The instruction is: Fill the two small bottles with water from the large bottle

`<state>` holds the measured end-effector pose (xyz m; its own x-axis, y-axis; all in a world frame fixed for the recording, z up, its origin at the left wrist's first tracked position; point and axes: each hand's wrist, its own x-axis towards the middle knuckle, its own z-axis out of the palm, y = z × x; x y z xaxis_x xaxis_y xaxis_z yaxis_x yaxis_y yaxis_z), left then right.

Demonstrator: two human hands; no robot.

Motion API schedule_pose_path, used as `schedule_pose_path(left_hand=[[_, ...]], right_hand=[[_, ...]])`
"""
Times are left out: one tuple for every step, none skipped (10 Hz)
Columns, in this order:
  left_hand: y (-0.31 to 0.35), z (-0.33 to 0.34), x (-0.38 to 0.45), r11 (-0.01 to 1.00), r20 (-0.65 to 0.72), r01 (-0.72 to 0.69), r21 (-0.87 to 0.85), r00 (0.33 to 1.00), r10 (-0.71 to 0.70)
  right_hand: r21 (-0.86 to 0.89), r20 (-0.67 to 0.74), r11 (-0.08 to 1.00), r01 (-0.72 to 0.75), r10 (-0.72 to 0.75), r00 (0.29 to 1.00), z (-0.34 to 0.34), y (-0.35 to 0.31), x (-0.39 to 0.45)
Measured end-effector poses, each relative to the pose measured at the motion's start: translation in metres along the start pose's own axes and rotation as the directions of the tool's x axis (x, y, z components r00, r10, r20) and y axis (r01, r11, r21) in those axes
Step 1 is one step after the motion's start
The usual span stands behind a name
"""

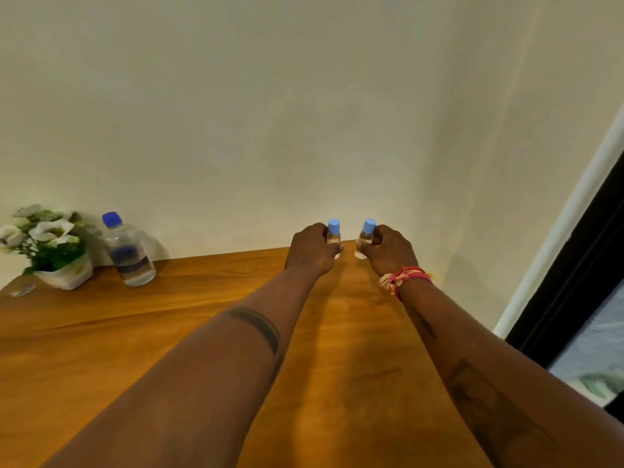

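Table (169,332): warm brown wood, smooth, visible grain, back edge against a plain pale wall.
Large bottle (130,255): clear plastic, dark blue cap on, upright at the table's back left, just beside a white pot of white flowers (50,246); water level hard to read, looks partly full.
Key relation: large bottle well apart to the left of both hands, long axis vertical; left hand nearer, so that hand probably best placed to fetch it once a small bottle is set down.
Left hand (312,251): curled around the left small bottle (333,235), fingers wrapped over its body, only cap and a strip of clear wall showing.
Right hand (388,253): closed on the right small bottle (366,238), pinched at the side; red and pink thread band on the wrist.
Small bottles: clear, cylindrical, light blue caps on, both near upright at the far table edge, side by side with a narrow gap between; whether resting on the wood or lifted just off it, cannot tell.
Stage, by judgement: early, with all three caps on and nothing poured yet.
Risk: small light bottles likely to tip if the pour comes heavy.
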<state>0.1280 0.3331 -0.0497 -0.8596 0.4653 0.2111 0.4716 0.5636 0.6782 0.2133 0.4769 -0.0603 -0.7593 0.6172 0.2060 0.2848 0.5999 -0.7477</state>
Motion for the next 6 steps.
schedule_pose_path(left_hand=[[-0.01, 0.03, 0.031, 0.999, 0.007, 0.034, 0.017, 0.999, -0.034], [-0.028, 0.057, 0.045, 0.998, 0.003, 0.057, 0.02, 0.998, -0.057], [-0.041, 0.07, 0.053, 1.0, -0.028, 0.018, -0.02, 0.999, -0.018], [-0.043, 0.069, 0.06, 1.0, -0.013, 0.01, -0.008, 1.0, -0.011], [-0.04, 0.071, 0.054, 0.999, 0.007, 0.037, -0.037, 0.999, -0.036], [-0.042, 0.071, 0.047, 0.985, 0.005, 0.117, -0.123, 0.993, -0.117]], right_hand=[[-0.026, -0.011, 1.0, -0.013, 0.013, 1.0, 0.015, 0.017, 0.032], [-0.082, 0.03, 0.996, -0.024, 0.026, 0.999, 0.034, 0.037, 0.05], [-0.067, 0.035, 0.997, -0.03, 0.032, 0.999, 0.042, 0.047, 0.06], [-0.067, 0.043, 0.997, -0.034, 0.037, 0.998, 0.042, 0.047, 0.062], [-0.136, 0.062, 0.99, -0.036, 0.044, 0.997, 0.041, 0.047, 0.053], [-0.041, 0.035, 0.991, -0.126, 0.127, 0.991, 0.037, 0.044, 0.041]])
